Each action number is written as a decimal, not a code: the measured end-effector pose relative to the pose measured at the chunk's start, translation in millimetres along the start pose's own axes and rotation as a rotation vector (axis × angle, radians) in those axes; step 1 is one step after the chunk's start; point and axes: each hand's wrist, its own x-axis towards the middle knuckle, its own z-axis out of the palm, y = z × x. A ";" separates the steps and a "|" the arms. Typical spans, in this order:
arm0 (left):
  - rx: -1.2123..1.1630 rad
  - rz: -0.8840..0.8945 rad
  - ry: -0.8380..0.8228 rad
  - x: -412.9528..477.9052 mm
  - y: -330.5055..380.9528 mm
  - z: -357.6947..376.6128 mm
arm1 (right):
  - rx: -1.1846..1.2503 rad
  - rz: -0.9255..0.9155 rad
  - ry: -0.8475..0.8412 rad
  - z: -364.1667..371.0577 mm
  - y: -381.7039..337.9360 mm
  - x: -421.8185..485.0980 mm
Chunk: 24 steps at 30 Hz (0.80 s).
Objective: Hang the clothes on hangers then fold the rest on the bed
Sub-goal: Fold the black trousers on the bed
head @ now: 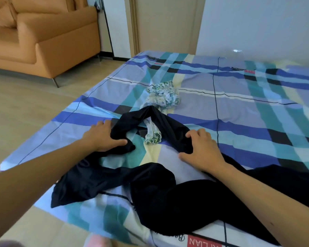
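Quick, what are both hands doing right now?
Left hand: grips the black garment.
Right hand: grips the same garment.

On my monitor, both hands reach out over the bed (pixel 239 107), whose sheet is a plaid of blue, teal, cream and black. The left hand (pixel 103 138) pinches one end of a thin black garment (pixel 159 189). The right hand (pixel 202 150) grips the other arm of its upside-down V. A crumpled white-and-green floral cloth (pixel 165 94) lies just beyond (one strip runs under the black fabric). An orange leather sofa (pixel 43 36) stands on the pale wood floor (pixel 25 107), far left.
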 end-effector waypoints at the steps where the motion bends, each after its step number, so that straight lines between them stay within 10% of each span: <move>1: -0.040 -0.003 -0.087 8.8 -4.3 4.0 | -0.042 0.015 -0.004 2.6 6.0 5.3; 11: -0.535 -0.017 0.244 25.6 -62.7 -117.2 | 0.467 0.006 0.115 -63.8 49.8 10.5; 24: -0.302 -0.207 0.570 24.1 -106.3 -146.8 | 0.707 0.140 0.173 -84.2 35.3 40.3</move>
